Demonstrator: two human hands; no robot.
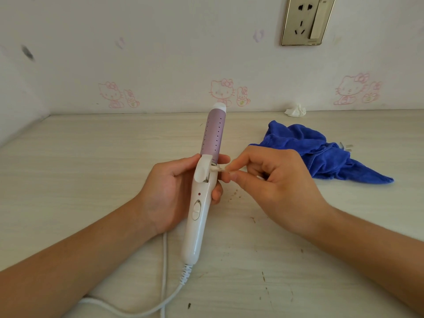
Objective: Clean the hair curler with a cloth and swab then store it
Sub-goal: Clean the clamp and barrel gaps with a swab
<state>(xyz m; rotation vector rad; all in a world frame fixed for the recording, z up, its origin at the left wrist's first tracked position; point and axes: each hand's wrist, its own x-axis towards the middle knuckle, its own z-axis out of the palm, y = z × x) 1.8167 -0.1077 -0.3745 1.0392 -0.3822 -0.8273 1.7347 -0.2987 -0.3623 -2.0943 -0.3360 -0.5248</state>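
The hair curler point(207, 184) has a white handle and a pale purple barrel pointing away from me. My left hand point(169, 193) grips its handle from the left, fingers wrapped round just below the clamp hinge. My right hand point(273, 182) pinches a small white swab point(219, 169), whose tip touches the hinge area at the base of the barrel. The blue cloth point(321, 154) lies crumpled on the tabletop to the right, apart from both hands.
The curler's white cord point(146, 311) loops over the pale wood-grain table point(91, 161) toward me; its plug point(346, 146) peeks from behind the cloth. A crumpled white tissue point(296, 110) lies by the wall. A wall socket point(307, 21) sits at the upper right.
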